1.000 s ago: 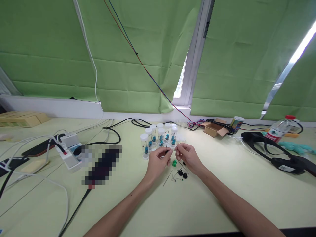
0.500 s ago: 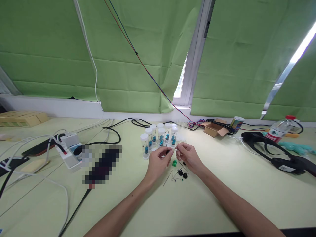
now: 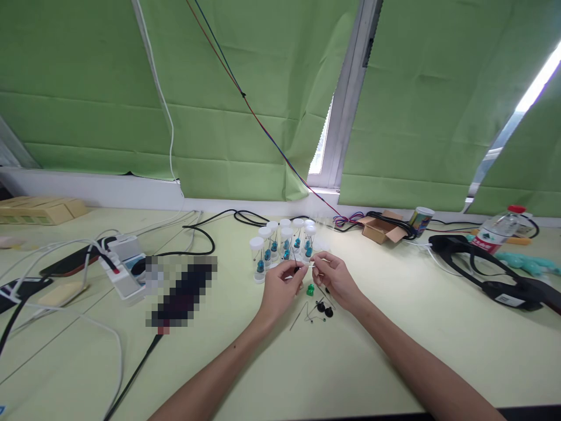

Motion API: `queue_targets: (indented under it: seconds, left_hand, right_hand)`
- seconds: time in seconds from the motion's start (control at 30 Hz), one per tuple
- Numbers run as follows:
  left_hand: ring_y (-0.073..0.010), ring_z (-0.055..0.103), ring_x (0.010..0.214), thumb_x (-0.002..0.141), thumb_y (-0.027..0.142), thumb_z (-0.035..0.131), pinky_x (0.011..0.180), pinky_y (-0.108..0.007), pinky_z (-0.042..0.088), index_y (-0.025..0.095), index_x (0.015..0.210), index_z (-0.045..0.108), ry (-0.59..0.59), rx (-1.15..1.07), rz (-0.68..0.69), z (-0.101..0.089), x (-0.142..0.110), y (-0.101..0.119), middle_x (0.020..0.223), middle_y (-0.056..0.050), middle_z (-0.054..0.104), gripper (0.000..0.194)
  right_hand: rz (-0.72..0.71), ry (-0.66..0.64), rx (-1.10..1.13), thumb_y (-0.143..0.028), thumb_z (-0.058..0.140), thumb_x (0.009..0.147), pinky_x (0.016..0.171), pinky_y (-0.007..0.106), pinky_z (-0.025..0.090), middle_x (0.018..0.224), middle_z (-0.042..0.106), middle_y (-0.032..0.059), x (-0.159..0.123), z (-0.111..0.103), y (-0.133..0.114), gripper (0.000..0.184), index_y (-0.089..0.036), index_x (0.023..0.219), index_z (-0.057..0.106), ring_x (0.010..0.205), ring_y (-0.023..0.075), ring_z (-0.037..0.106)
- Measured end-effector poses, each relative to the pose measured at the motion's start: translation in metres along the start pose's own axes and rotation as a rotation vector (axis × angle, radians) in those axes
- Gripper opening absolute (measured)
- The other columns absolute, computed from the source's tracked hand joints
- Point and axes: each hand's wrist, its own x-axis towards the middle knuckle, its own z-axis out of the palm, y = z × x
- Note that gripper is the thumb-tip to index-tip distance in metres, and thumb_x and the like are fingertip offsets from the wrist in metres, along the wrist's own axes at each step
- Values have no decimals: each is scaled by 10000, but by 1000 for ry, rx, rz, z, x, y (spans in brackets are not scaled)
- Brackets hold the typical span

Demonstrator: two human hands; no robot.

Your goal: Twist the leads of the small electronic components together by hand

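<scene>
My left hand (image 3: 280,287) pinches a small black part (image 3: 297,269) between thumb and fingertips; a thin dark rod rises from it. Close on its right, my right hand (image 3: 333,279) has its fingertips closed on a thin pale piece (image 3: 311,266) that points toward the black part. Whether the two pieces touch is too small to tell. Beneath the hands lies a small green part (image 3: 310,290). Nearer to me are black round parts (image 3: 328,312), a thin metal rod (image 3: 298,316) and fine wires. Just behind the hands stand several clear capped tubes (image 3: 257,260) with blue pieces inside.
On the left are a white power strip (image 3: 127,280), tangled cables and a pixelated dark object (image 3: 184,292). At the back right sit an open cardboard box (image 3: 379,229), a printed can (image 3: 421,220), a black headset (image 3: 486,275) and a red-capped bottle (image 3: 495,231).
Both hands stay almost in place. The pale piece at the right fingertips has shifted very slightly; the parts on the table have not moved.
</scene>
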Motion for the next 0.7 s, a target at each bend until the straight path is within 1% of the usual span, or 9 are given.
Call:
queue_targets:
  seconds: [0.2, 0.37, 0.57, 0.7]
  left_hand:
    - [-90, 438, 455, 787, 429, 648, 491, -232, 372, 165, 769, 642, 7, 11, -4, -1, 1, -2, 537, 33, 520, 265]
    - [-95, 438, 451, 795, 461, 636, 497, -240, 374, 167, 750, 633, 14, -20, -6, -3, 2, -3, 531, 29, 520, 297]
    - [-91, 443, 448, 805, 452, 634, 506, -237, 382, 170, 753, 636, 22, -15, -12, -4, 2, -4, 527, 30, 525, 286]
    - [-89, 445, 448, 810, 442, 631, 507, -235, 382, 167, 743, 635, 19, -14, -10, -3, 1, -4, 521, 31, 520, 283]
  right_hand:
    - [-11, 1, 9, -473, 765, 724, 466, 232, 341, 641, 543, -33, 0, 1, -1, 343, -183, 848, 630, 492, 80, 479]
    - [-28, 16, -13, -456, 776, 714, 461, 238, 352, 679, 543, -25, -1, 3, -3, 325, -186, 838, 644, 495, 77, 470]
    - [-96, 43, -105, -459, 771, 714, 461, 241, 360, 717, 553, -17, 0, 4, -1, 314, -191, 829, 655, 508, 82, 481]
    - [-143, 54, -172, -457, 750, 740, 471, 254, 366, 675, 541, -21, 1, 2, 3, 291, -190, 807, 653, 506, 91, 468]
